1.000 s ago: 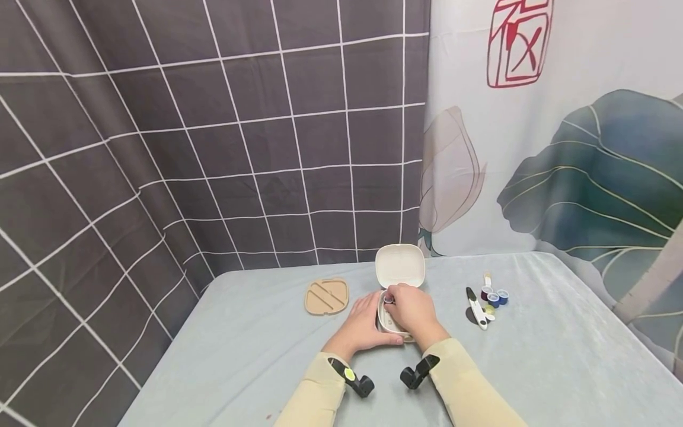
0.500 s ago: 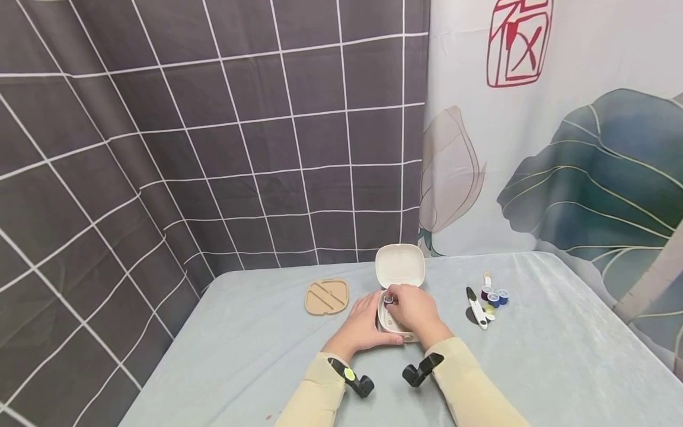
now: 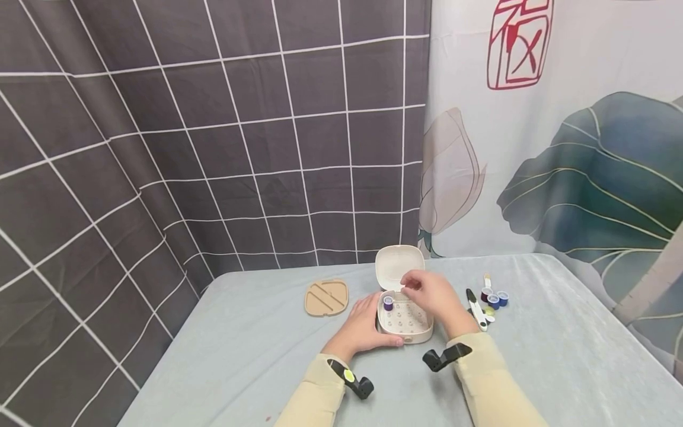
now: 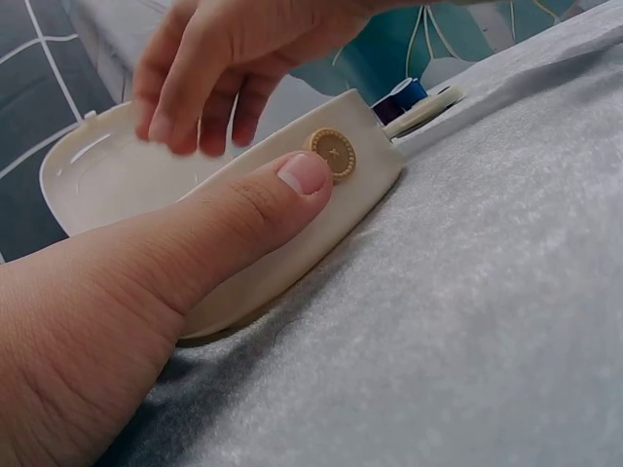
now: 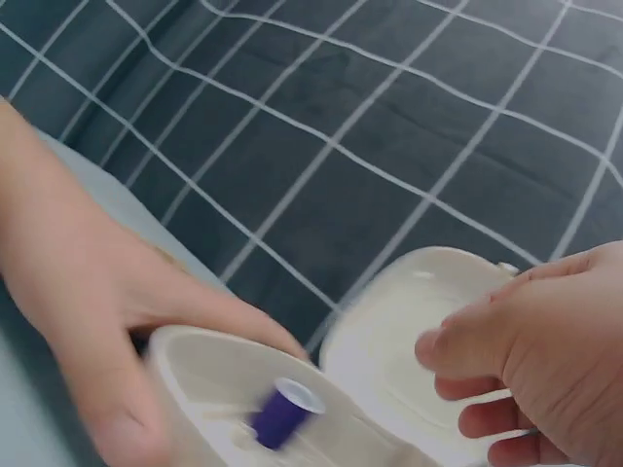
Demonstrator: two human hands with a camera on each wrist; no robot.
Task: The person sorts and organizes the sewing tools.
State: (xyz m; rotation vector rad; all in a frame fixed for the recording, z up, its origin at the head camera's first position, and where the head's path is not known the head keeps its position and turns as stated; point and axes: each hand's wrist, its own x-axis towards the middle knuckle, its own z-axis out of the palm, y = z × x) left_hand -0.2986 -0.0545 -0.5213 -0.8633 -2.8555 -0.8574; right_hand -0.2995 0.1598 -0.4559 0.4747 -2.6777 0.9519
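Right grip [image 3: 434, 295]: loosely bent, empty. Left grip [image 3: 364, 325]: round the box [image 3: 420, 338], toward the table's [image 3: 240, 338] far edge; likely light, stiff, best held by its walls. Purple spool [image 3: 388, 306], inside: probably light, slippery; pinch its sides.

The box [image 3: 419, 337] looks smooth plastic, the tablecloth [image 3: 251, 356] matt.

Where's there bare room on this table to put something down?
Bare cloth lies left of the tan tray and right of the blue spools. It's crowded at the open box, left hand holding it, right hand above, and around the black-and-white tool.
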